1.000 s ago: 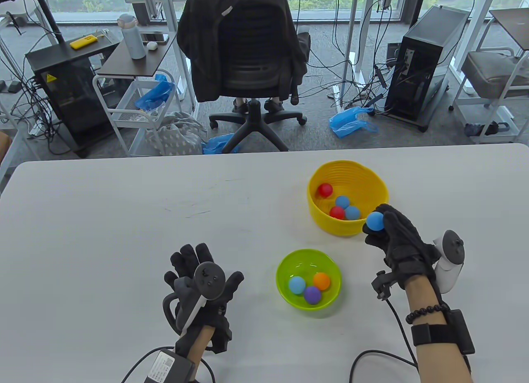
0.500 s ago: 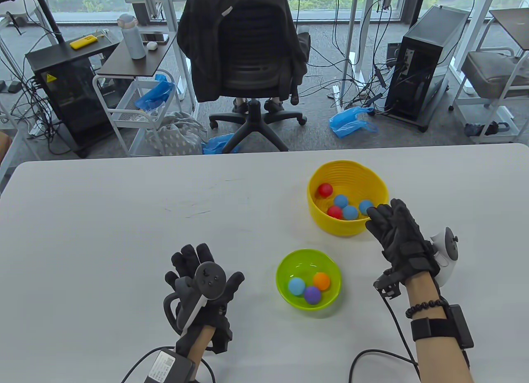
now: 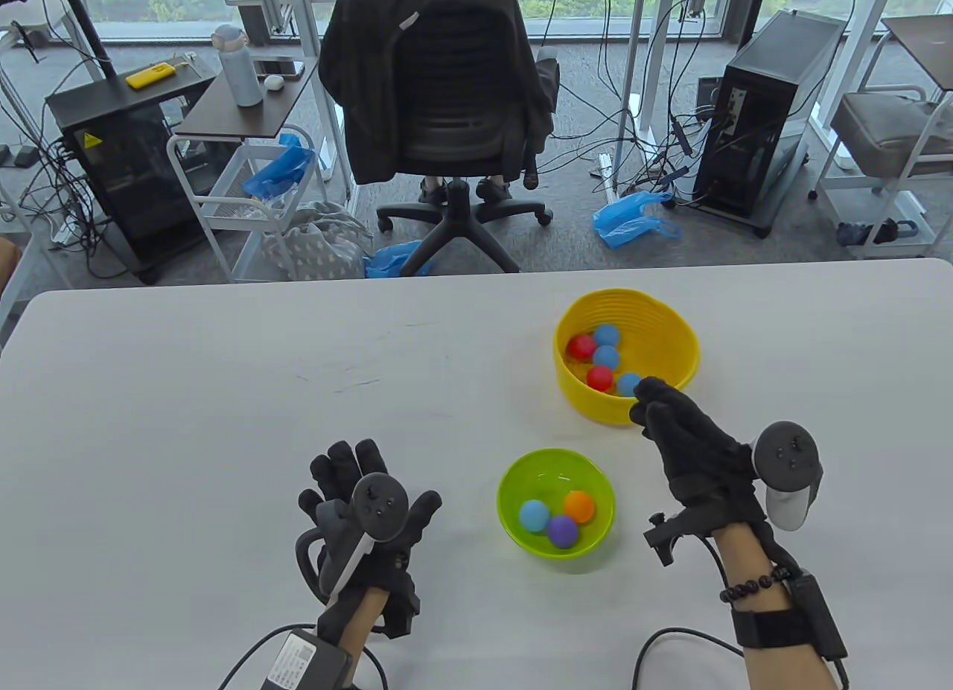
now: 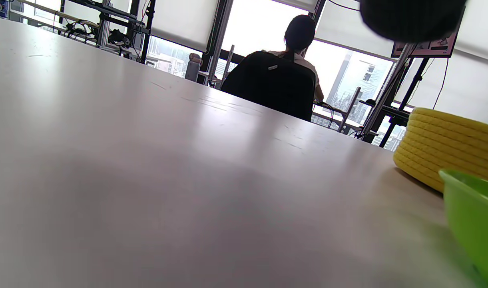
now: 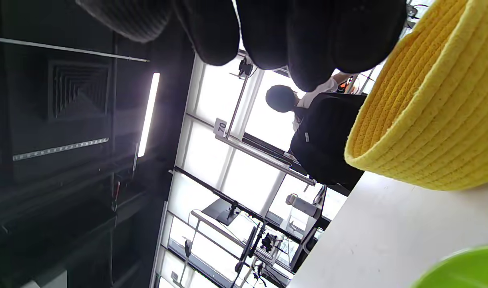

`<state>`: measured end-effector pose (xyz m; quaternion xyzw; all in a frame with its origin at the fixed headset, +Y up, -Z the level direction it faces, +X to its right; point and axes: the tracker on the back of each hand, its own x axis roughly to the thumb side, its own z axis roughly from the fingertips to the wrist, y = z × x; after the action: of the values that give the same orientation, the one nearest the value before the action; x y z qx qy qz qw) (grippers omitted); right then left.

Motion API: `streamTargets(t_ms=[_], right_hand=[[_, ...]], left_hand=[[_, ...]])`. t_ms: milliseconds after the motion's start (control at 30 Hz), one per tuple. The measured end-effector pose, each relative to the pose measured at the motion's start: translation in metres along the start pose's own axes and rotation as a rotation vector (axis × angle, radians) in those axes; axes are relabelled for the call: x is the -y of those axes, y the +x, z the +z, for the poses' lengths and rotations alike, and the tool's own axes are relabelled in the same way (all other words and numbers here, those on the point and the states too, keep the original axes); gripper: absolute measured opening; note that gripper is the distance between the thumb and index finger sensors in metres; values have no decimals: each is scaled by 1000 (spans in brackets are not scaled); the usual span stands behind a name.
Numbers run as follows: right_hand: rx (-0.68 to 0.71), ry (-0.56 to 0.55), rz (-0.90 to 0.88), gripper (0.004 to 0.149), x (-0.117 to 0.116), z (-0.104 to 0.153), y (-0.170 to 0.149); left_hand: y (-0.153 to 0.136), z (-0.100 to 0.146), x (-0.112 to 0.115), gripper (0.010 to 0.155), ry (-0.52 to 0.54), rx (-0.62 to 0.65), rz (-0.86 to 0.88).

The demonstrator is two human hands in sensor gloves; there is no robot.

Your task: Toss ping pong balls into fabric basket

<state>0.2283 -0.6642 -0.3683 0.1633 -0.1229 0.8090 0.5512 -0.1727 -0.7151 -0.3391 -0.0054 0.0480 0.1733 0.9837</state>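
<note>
A yellow fabric basket (image 3: 674,325) stands on the white table right of centre and holds several red and blue balls (image 3: 604,357). It also shows in the left wrist view (image 4: 451,144) and the right wrist view (image 5: 431,124). A green bowl (image 3: 514,530) nearer me holds a blue ball (image 3: 534,514), an orange ball (image 3: 578,505) and a purple ball (image 3: 563,531). My right hand (image 3: 689,437) is empty, fingers together, just in front of the basket's near rim. My left hand (image 3: 365,519) rests flat on the table left of the bowl, fingers spread, holding nothing.
The table's far edge (image 3: 447,277) runs behind the basket. Beyond it stand an office chair (image 3: 439,117), a side table with a bottle (image 3: 238,65) and a computer tower (image 3: 767,109). Cables (image 3: 670,638) trail from both wrists at the near edge.
My right hand let go of the blue ball, which dropped into the yellow basket and rolled among the others. The hand then drew back and left. The left hand stayed still.
</note>
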Motion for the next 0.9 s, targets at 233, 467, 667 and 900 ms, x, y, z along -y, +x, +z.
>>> streamTargets(t_ms=[233, 467, 667, 900], right_hand=[[69, 254, 322, 54, -40, 7, 31], [67, 445, 522, 53, -83, 16, 34], [40, 571, 628, 54, -109, 21, 29], [7, 655, 691, 53, -123, 24, 21]], left_hand=[[1, 0, 1, 104, 1, 7, 5], [1, 0, 2, 104, 1, 12, 8], [1, 0, 1, 104, 4, 15, 10], [2, 0, 2, 104, 3, 19, 10]])
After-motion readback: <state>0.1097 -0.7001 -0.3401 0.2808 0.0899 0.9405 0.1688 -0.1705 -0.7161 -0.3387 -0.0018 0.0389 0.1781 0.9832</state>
